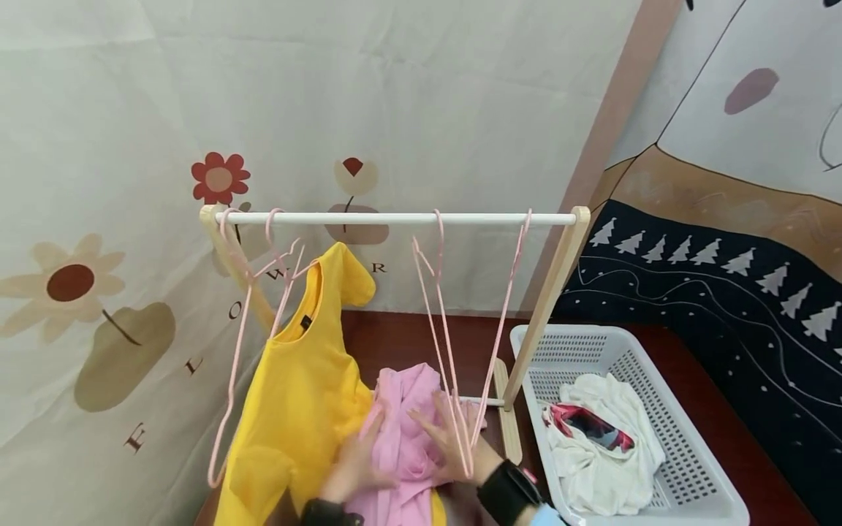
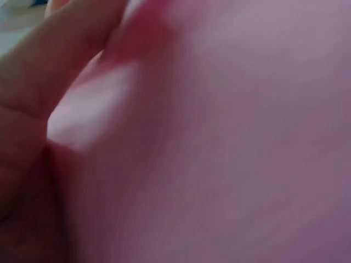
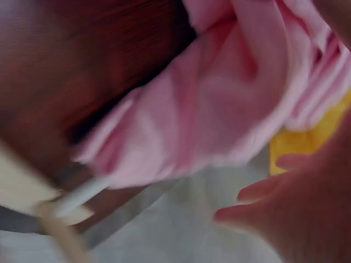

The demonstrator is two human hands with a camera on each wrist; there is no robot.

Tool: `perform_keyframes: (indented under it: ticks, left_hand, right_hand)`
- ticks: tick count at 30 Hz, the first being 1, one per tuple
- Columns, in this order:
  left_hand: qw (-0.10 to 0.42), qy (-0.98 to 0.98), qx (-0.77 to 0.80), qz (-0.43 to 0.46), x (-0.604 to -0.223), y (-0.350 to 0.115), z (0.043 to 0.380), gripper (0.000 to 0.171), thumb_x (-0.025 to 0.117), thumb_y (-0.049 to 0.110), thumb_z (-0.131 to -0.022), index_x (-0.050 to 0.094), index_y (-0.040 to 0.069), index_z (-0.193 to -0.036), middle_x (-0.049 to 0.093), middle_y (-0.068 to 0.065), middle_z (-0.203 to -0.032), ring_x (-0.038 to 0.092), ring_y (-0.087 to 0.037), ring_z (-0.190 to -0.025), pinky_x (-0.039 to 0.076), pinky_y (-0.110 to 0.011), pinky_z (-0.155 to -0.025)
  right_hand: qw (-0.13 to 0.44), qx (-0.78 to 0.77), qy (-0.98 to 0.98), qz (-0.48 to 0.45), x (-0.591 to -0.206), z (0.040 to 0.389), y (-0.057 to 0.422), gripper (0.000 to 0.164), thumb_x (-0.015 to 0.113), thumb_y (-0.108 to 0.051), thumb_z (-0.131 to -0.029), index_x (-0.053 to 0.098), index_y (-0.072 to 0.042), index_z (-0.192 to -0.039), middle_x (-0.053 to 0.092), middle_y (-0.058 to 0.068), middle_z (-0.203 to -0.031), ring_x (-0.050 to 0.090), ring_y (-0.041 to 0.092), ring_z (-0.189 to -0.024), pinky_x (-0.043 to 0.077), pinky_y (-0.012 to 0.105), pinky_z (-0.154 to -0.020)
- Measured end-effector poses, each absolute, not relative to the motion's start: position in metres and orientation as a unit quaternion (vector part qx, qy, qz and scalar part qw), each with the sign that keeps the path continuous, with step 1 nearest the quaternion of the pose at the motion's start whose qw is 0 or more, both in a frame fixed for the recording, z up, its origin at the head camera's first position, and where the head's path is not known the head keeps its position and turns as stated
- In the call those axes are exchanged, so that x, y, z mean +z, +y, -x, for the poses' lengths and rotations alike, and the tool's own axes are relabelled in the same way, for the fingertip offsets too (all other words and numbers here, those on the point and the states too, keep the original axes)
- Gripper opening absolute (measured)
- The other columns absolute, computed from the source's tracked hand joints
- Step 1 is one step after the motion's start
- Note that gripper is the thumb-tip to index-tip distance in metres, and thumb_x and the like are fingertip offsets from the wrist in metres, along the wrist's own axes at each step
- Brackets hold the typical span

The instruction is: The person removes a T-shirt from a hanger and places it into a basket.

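Observation:
A bunched pink garment (image 1: 404,431) lies below the rack between my two hands. My left hand (image 1: 355,464) is at its left side, fingers extended, with the thumb toward the cloth; pink fabric (image 2: 219,137) fills most of the left wrist view, blurred. On the other side, my right hand (image 1: 454,446) is spread beside the garment, partly behind pink hangers. In the right wrist view its fingers (image 3: 258,203) stand apart from the pink cloth (image 3: 192,104). A yellow top (image 1: 296,394) hangs from a pink hanger (image 1: 283,270), close by my left hand.
The rack has a white rail (image 1: 395,218) and wooden legs (image 1: 549,307). More pink hangers (image 1: 506,321) hang at its right, in front of my right hand. A grey perforated basket (image 1: 691,438) at the right holds white clothing (image 1: 612,482) with a red-and-dark print.

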State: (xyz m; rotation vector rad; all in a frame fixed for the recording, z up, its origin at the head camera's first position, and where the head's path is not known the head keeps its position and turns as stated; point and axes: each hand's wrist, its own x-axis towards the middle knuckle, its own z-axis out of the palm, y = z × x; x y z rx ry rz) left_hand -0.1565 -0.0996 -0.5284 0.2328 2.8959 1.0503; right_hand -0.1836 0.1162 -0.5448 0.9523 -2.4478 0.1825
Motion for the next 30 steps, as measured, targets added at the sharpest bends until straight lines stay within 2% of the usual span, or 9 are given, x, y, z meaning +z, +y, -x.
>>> perform_keyframes:
  ticks: [2, 6, 10, 14, 19, 21, 24, 27, 30]
  left_hand:
    - [0.018, 0.953, 0.294, -0.071, -0.539, -0.092, 0.156, 0.113, 0.089, 0.032, -0.042, 0.036, 0.026, -0.142, 0.039, -0.031, -0.137, 0.046, -0.053, -0.108, 0.042, -0.067, -0.072]
    - [-0.006, 0.966, 0.251, -0.053, -0.553, -0.082, 0.149, 0.1, 0.089, 0.025, -0.043, 0.046, 0.033, -0.133, 0.038, -0.023, -0.141, 0.046, -0.051, -0.103, 0.042, -0.062, -0.062]
    - [-0.09, 0.97, 0.217, -0.069, -0.564, -0.081, 0.146, 0.088, 0.086, 0.013, -0.046, 0.053, 0.035, -0.125, 0.049, -0.015, -0.131, 0.05, -0.039, -0.091, 0.042, -0.045, -0.056]
    - [-0.177, 0.961, 0.184, -0.107, -0.567, -0.076, 0.144, 0.078, 0.076, -0.003, -0.043, 0.061, 0.032, -0.11, 0.057, -0.005, -0.115, 0.052, -0.03, -0.084, 0.04, -0.035, -0.055]
    - [-0.248, 0.939, 0.202, -0.128, -0.546, -0.069, 0.138, 0.072, 0.069, -0.011, -0.036, 0.062, 0.032, -0.093, 0.058, 0.001, -0.101, 0.049, -0.022, -0.082, 0.038, -0.033, -0.059]
    - [-0.289, 0.921, 0.223, -0.135, -0.533, -0.069, 0.134, 0.068, 0.069, -0.01, -0.034, 0.063, 0.031, -0.088, 0.06, 0.002, -0.098, 0.048, -0.019, -0.081, 0.039, -0.033, -0.061]
    - [-0.344, 0.894, 0.255, -0.13, -0.51, -0.068, 0.126, 0.058, 0.076, -0.004, -0.036, 0.064, 0.03, -0.082, 0.06, 0.004, -0.093, 0.047, -0.015, -0.081, 0.042, -0.029, -0.064]
    - [-0.363, 0.88, 0.284, -0.116, -0.484, -0.067, 0.116, 0.051, 0.082, 0.006, -0.037, 0.064, 0.029, -0.079, 0.059, 0.006, -0.093, 0.045, -0.012, -0.085, 0.044, -0.026, -0.066]
    - [-0.358, 0.874, 0.31, -0.111, -0.458, -0.068, 0.106, 0.054, 0.084, 0.01, -0.034, 0.065, 0.031, -0.08, 0.058, 0.008, -0.095, 0.043, -0.01, -0.089, 0.045, -0.025, -0.066]
  right_hand:
    - [0.219, 0.01, -0.901, -0.374, -0.538, 0.202, 0.104, 0.118, 0.085, -0.051, -0.043, 0.03, -0.03, -0.145, 0.04, 0.021, -0.142, 0.042, 0.046, -0.125, 0.043, 0.06, -0.09]
    - [0.112, 0.005, -0.919, -0.378, -0.549, 0.218, 0.089, 0.118, 0.089, -0.04, -0.038, 0.032, -0.037, -0.142, 0.026, 0.021, -0.149, 0.035, 0.058, -0.123, 0.039, 0.069, -0.088]
    - [0.017, 0.075, -0.933, -0.351, -0.552, 0.223, 0.083, 0.096, 0.09, -0.028, -0.047, 0.045, -0.031, -0.132, 0.038, 0.022, -0.14, 0.045, 0.052, -0.117, 0.048, 0.06, -0.08]
    - [0.031, 0.104, -0.932, -0.345, -0.547, 0.212, 0.084, 0.059, 0.082, -0.015, -0.06, 0.058, -0.025, -0.112, 0.055, 0.019, -0.114, 0.057, 0.038, -0.099, 0.054, 0.042, -0.065]
    - [0.037, 0.169, -0.929, -0.327, -0.524, 0.191, 0.086, 0.021, 0.061, -0.011, -0.08, 0.063, -0.025, -0.096, 0.057, 0.006, -0.088, 0.055, 0.016, -0.078, 0.046, 0.026, -0.061]
    - [0.058, 0.195, -0.922, -0.329, -0.51, 0.183, 0.086, 0.018, 0.058, -0.009, -0.082, 0.063, -0.025, -0.09, 0.056, 0.003, -0.083, 0.053, 0.011, -0.073, 0.042, 0.021, -0.059]
    - [0.16, 0.199, -0.898, -0.358, -0.49, 0.175, 0.085, 0.023, 0.065, -0.004, -0.072, 0.063, -0.022, -0.086, 0.053, 0.0, -0.077, 0.051, 0.009, -0.068, 0.041, 0.019, -0.058]
    - [0.287, 0.203, -0.864, -0.361, -0.473, 0.168, 0.082, 0.036, 0.073, 0.002, -0.055, 0.062, -0.019, -0.081, 0.052, 0.002, -0.074, 0.052, 0.013, -0.065, 0.042, 0.021, -0.058]
    - [0.34, 0.232, -0.852, -0.324, -0.455, 0.154, 0.079, 0.044, 0.077, 0.003, -0.045, 0.06, -0.02, -0.079, 0.053, 0.002, -0.076, 0.053, 0.015, -0.065, 0.043, 0.022, -0.058]
